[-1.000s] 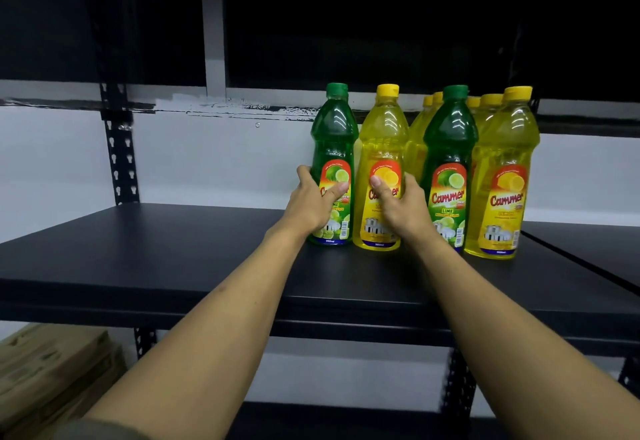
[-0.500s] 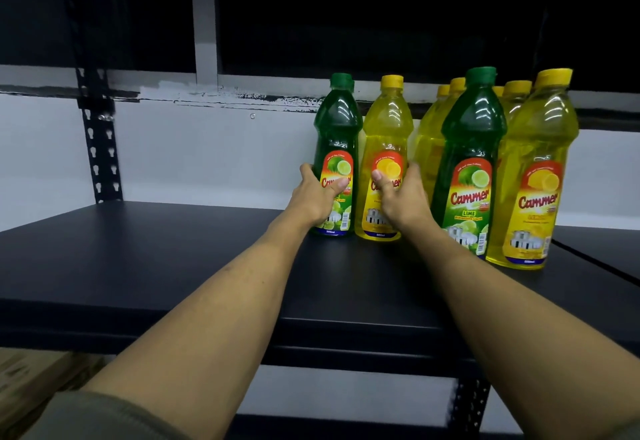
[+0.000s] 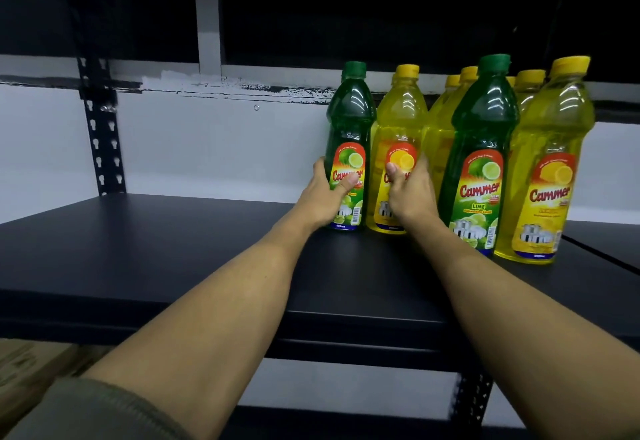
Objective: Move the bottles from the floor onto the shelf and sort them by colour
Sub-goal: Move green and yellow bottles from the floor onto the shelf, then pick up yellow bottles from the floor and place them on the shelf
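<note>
Left hand (image 3: 323, 197): I grip the green bottle (image 3: 349, 148) at its label.
Right hand (image 3: 410, 193): I grip the yellow bottle (image 3: 398, 128), centre frame.
Handling: full, heavy, slick plastic; hold the waist.

Shelf (image 3: 145, 266): the left half and the front strip are seen bare, open to approach from the front and left. Right half blocked by a cluster of upright bottles: far green bottle (image 3: 349, 128) and far yellow bottle (image 3: 398, 121) side by side, nearly touching, each gripped by the hands, left hand (image 3: 323, 197) and right hand (image 3: 410, 193). A narrow gap is noted between the far yellow bottle and the near green bottle (image 3: 481, 148); the right hand occupies it. Near yellow bottle (image 3: 550, 162) stands just beside. More yellow bottles (image 3: 440, 134) are packed behind. Rack upright (image 3: 100, 134) bounds the left rear.
</note>
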`<state>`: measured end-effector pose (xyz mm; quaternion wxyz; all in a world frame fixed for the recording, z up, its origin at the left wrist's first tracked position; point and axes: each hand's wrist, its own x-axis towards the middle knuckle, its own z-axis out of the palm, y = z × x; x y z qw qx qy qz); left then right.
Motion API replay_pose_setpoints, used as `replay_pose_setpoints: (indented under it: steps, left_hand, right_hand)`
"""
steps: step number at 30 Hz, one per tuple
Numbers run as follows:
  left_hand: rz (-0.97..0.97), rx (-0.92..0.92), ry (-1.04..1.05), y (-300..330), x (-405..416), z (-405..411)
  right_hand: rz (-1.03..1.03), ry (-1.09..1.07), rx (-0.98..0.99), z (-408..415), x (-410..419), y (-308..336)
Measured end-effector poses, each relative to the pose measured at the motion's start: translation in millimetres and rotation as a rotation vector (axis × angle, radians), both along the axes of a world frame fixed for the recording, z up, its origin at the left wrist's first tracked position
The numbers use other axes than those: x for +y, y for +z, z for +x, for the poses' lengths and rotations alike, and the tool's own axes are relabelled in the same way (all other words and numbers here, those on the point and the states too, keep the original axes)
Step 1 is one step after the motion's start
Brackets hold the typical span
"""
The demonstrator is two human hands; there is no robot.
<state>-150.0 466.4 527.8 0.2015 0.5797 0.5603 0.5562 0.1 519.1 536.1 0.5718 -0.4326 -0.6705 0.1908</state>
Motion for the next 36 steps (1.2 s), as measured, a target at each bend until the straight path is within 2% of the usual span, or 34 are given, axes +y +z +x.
replay_pose_setpoints:
  steps: [7, 11, 17, 21, 23, 26, 28, 30, 33, 36]
  left_hand:
    - [0.007, 0.067, 0.102, -1, -3, 4]
    - [-0.136, 0.144, 0.142, -6, -17, 8]
    - [-0.410, 0.341, 0.274, -18, -51, 12]
    - [-0.521, 0.643, 0.359, -19, -88, 30]
    - [-0.532, 0.740, 0.349, -14, -115, 42]
    - [-0.442, 0.790, 0.339, -17, -159, 58]
    - [-0.243, 0.930, 0.399, -37, -186, 66]
    - [-0.026, 1.036, 0.467, -64, -210, 71]
    - [0.057, 0.992, 0.487, -92, -235, 76]
    - [0.032, 0.850, 0.397, -111, -260, 91]
  right_hand:
    - [-0.056, 0.036, -0.012, 1, -2, -3]
    - [-0.168, 0.046, -0.108, 6, -16, -11]
    - [-0.386, 0.016, -0.452, 16, -62, -23]
    - [-0.349, -0.081, -0.780, 22, -106, -23]
    - [-0.344, -0.078, -0.873, 31, -128, -19]
    - [-0.277, -0.082, -0.874, 45, -157, -19]
    - [-0.154, -0.121, -0.813, 54, -179, -31]
    - [0.069, -0.207, -0.822, 63, -202, -56]
    - [0.257, -0.218, -0.756, 80, -228, -99]
    - [0.205, -0.099, -0.664, 100, -249, -132]
